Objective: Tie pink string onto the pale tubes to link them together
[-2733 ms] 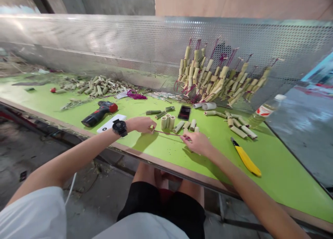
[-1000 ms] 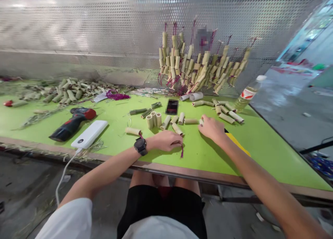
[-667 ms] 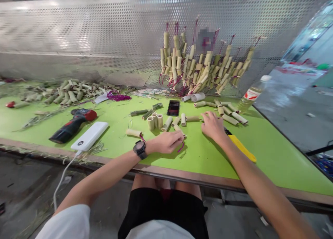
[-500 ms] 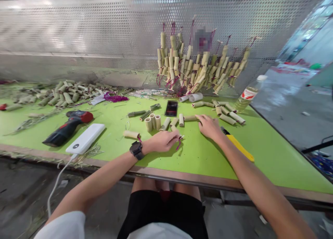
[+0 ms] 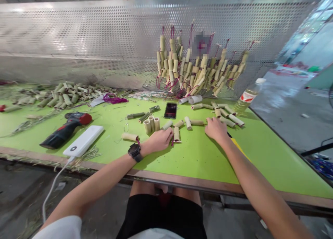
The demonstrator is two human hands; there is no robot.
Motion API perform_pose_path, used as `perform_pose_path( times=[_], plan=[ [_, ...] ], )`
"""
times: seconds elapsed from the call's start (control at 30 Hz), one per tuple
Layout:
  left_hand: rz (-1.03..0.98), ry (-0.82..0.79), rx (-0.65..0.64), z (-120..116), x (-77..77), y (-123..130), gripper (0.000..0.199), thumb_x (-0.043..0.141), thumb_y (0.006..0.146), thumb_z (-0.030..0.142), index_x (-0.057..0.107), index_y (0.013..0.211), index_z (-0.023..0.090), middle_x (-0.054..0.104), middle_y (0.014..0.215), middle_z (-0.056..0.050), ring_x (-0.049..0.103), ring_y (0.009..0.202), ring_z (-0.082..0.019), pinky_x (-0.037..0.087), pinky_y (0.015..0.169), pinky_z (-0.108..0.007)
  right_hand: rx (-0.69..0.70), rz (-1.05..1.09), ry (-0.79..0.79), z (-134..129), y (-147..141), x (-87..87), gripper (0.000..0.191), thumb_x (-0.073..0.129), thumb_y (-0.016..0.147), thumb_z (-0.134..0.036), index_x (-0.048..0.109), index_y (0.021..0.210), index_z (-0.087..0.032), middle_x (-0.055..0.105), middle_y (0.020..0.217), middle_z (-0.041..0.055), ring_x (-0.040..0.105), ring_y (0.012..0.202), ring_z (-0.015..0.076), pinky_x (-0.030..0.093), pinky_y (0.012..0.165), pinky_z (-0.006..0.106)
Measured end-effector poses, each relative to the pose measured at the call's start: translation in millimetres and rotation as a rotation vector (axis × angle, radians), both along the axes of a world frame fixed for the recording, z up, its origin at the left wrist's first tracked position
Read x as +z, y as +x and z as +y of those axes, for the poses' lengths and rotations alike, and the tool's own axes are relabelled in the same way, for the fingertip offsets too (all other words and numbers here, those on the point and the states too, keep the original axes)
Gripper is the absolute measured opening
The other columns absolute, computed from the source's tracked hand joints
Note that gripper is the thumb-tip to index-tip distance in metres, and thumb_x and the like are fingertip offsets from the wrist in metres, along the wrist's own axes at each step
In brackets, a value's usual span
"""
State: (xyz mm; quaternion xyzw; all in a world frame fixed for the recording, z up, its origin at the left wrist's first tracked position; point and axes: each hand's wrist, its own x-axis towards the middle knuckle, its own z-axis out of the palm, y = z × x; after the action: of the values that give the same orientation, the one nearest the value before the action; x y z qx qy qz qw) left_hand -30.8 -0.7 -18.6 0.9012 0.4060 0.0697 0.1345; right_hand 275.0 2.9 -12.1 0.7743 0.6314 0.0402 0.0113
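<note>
On the green table I see my left hand loosely curled, fingertips pinching a magenta cord just beside a short bamboo tube lying flat. My right hand rests palm down, fingers spread and holding nothing, touching the near end of a row of cut tubes (a yellow cutter is mostly hidden under that wrist). Further left lie a power bank and a drill.
</note>
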Motion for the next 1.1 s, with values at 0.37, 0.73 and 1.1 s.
perform_pose_path(
  times=[0.37, 0.73, 1.1],
  plan=[
    [0.07, 0.041, 0.036, -3, -4.7, 9, 0.045, 0.037, 0.104, 0.021, 0.049, 0.147, 0.012, 0.071, 0.095, -0.014, 0.072, 0.078, -0.027, 0.053, 0.069, -0.036, 0.211, 0.18, 0.052, -5, -24, 9.5, 0.062, 0.048, 0.101, -0.041, 0.047, 0.16, -0.022, 0.058, 0.15, 0.018, 0.067, 0.111, 0.0339, 0.054, 0.085, 0.045],
    [0.018, 0.058, -0.195, -6, -4.6, 11, 0.049, 0.034, 0.108, 0.023, 0.052, 0.154, 0.024, 0.074, 0.096, -0.011, 0.071, 0.08, -0.025, 0.051, 0.071, -0.034, -0.01, 0.363, 0.33, 18, 9, -12.8, 0.043, 0.057, 0.095, -0.025, 0.068, 0.134, -0.01, 0.064, 0.135, 0.0253, 0.062, 0.125, 0.035, 0.048, 0.108, 0.047],
    [-0.48, -0.212, -0.263, -6, -7.3, 4, 0.032, 0.036, 0.111, 0.039, 0.058, 0.102, 0.019, 0.067, 0.084, -0.005, 0.06, 0.069, -0.017, 0.046, 0.07, -0.031, 0.555, 0.451, 0.226, -11, -52, -5.2, 0.047, 0.045, 0.105, -0.044, 0.066, 0.144, -0.027, 0.047, 0.164, 0.0116, 0.049, 0.146, 0.0377, 0.045, 0.117, 0.064]
  ],
)
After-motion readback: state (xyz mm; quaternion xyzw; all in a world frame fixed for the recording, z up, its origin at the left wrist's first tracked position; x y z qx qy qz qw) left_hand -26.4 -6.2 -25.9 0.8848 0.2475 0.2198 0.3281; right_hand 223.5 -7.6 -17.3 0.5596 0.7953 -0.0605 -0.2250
